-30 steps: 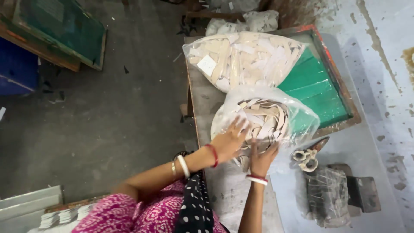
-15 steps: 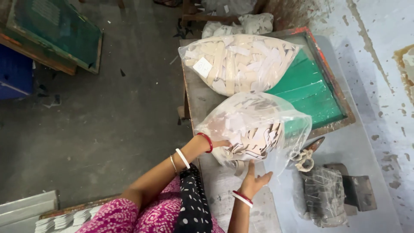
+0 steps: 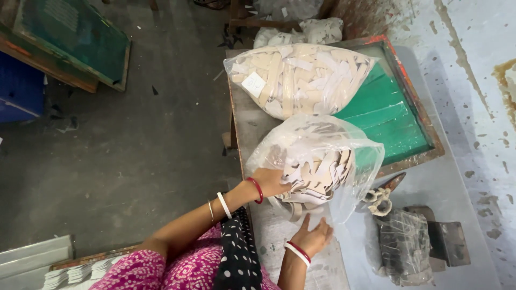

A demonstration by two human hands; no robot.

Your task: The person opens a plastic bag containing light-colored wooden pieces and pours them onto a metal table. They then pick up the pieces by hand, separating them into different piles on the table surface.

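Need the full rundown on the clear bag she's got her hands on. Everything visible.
The nearer clear plastic bag is thin, crinkled and glossy, partly filled with pale cut strips and curved pieces that look like paper or card. It sits on the grey table, its far side overlapping the green framed screen, just in front of a second, fuller bag. The left hand presses its near left side; the right hand is open just below its lower edge, contact unclear.

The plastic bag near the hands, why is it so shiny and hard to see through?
In the head view, light glares off the crinkled clear bag the left hand holds, whitening the strips inside; the right hand beneath looks sharp, and the floor at left is dimmer.
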